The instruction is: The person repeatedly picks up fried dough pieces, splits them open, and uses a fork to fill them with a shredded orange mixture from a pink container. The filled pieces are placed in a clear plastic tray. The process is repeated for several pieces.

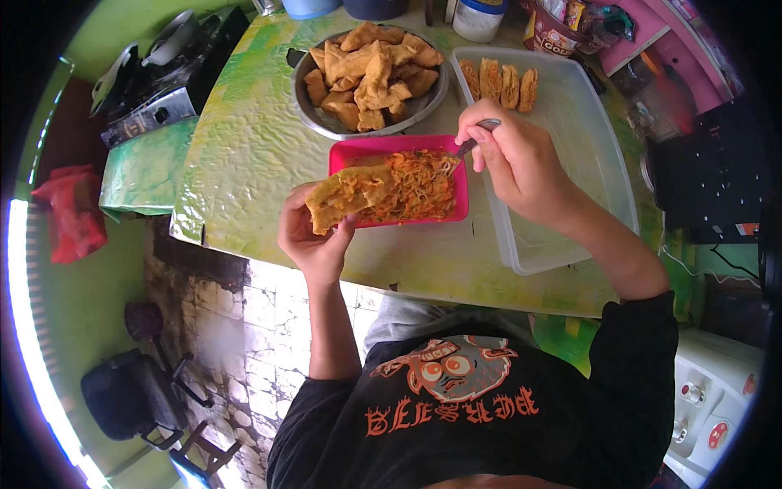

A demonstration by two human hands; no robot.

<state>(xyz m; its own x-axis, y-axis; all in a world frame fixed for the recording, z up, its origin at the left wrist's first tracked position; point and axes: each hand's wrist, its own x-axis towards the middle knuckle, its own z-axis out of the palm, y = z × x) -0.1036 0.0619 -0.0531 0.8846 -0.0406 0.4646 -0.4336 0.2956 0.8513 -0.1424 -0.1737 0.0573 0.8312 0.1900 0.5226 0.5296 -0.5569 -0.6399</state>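
My left hand (pixel 317 235) holds a piece of fried tofu (pixel 348 198), slit open with orange vegetable filling showing in the slit. It hangs over the left part of a pink plastic tub (pixel 461 205). Shredded vegetable and noodle filling (pixel 421 183) covers the tub's bottom. In my right hand (pixel 513 159) is a metal spoon or fork (pixel 469 145), its tip down at the filling by the tub's right wall. Behind the tub, a round metal bowl (pixel 299 91) is heaped with fried tofu pieces (pixel 366 67). Several stuffed tofu pieces (pixel 510 88) stand in a row inside a clear plastic container (pixel 568 153).
A white-contents jar with a blue lid (pixel 479 18) and a brown tub of packets (pixel 553 36) stand at the back. A gas stove (pixel 153 110) is at the far left. The table's near edge (pixel 427 293) runs close to my body. A water dispenser (pixel 708 391) stands at lower right.
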